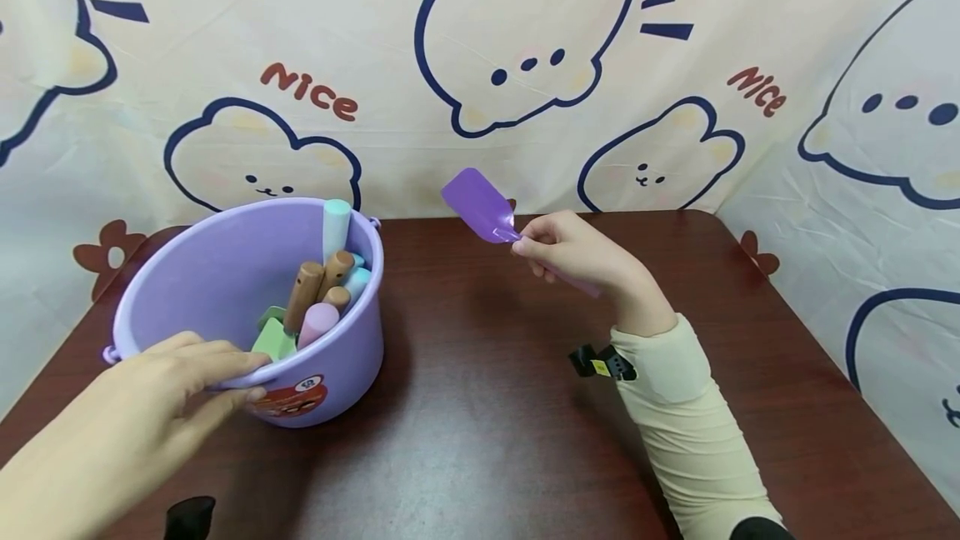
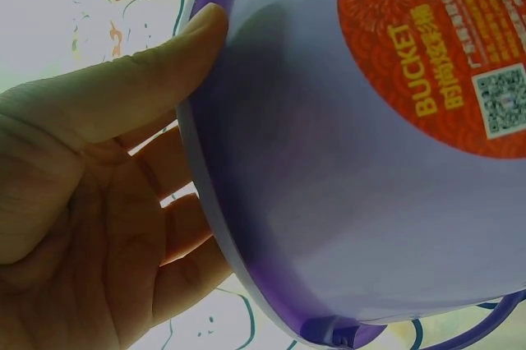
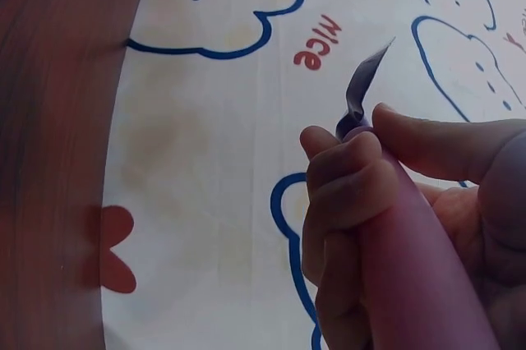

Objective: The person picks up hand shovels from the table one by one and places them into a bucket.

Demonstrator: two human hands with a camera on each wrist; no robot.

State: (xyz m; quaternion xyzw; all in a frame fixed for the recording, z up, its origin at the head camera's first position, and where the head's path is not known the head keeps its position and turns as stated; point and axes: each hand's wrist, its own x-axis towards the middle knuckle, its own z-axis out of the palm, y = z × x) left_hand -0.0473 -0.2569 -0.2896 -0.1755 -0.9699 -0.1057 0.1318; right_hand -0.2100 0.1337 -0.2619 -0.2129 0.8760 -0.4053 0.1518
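Note:
My left hand point(image 1: 161, 394) grips the near rim of a lilac plastic bucket point(image 1: 356, 373), thumb outside and fingers over the edge. In the left wrist view the thumb lies against the bucket wall point(image 2: 304, 177), beside a red label. Several tools stand inside, with brown handles point(image 1: 303, 297), a pink handle point(image 1: 318, 323), a pale teal handle point(image 1: 337, 227) and a green part point(image 1: 274, 342) showing; their lower ends are hidden. Raised over the table, my right hand point(image 1: 581, 257) holds a purple toy shovel point(image 1: 478, 205). Its fingers curl round the shovel's pink handle point(image 3: 419, 276), blade pointing away.
A dark brown wooden table point(image 1: 465, 407) lies under everything. Behind it hangs a cream cloth point(image 1: 405, 165) with cloud drawings, which also closes in both sides. A black object point(image 1: 190, 517) pokes in at the bottom edge, near the left forearm.

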